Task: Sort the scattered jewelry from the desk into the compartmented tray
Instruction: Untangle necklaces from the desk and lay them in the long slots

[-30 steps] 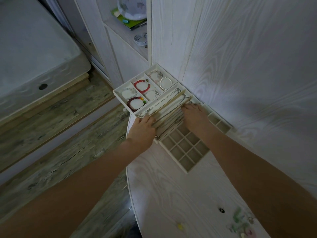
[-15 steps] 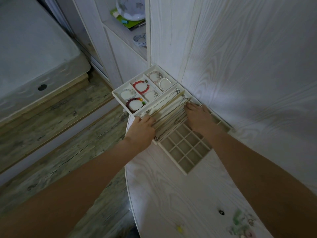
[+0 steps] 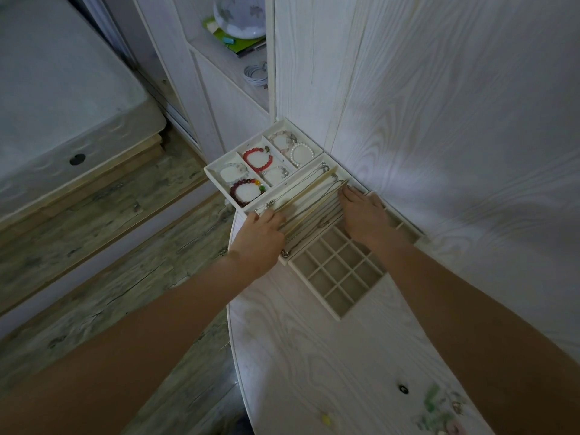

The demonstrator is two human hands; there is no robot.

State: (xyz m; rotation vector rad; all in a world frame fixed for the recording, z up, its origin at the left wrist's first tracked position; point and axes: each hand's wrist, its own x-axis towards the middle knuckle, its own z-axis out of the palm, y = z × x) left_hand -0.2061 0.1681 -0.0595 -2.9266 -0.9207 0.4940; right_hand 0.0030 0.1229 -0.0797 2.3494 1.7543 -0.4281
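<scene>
Both hands are laid on the long cream necklace tray (image 3: 317, 196), which serves as the landmark. Left hand (image 3: 260, 237) is pressed at the tray's near left end with fingers curled loosely over the rim and chain ends; whether a chain is pinched under it cannot be told. Right hand (image 3: 364, 215) is spread flat and open, palm down, at the tray's right edge, nothing being gripped, its fingertips (image 3: 345, 191) touching the thin silver chains (image 3: 314, 211). The placement at opposite ends suggests that the tray is being steadied or the chains smoothed straight along its narrow lanes, so that tangling is avoided.

Behind the tray and touching it, a cream three-lane bracelet tray (image 3: 216, 164) is set, in which a red bead bracelet (image 3: 258, 158), a white pearl bracelet (image 3: 302, 153) and a dark bead bracelet (image 3: 246, 191) are kept apart. Just in front of the necklace tray, a beige grid tray of small square cells (image 3: 342, 271) lies empty, apparently reserved for small pieces. Well in front of it, near the round white wood-grain desk (image 3: 301, 356) edge, a blurred cluster of small green and pink jewelry pieces (image 3: 442, 412) is left unsorted, so the task is judged partly done.
</scene>
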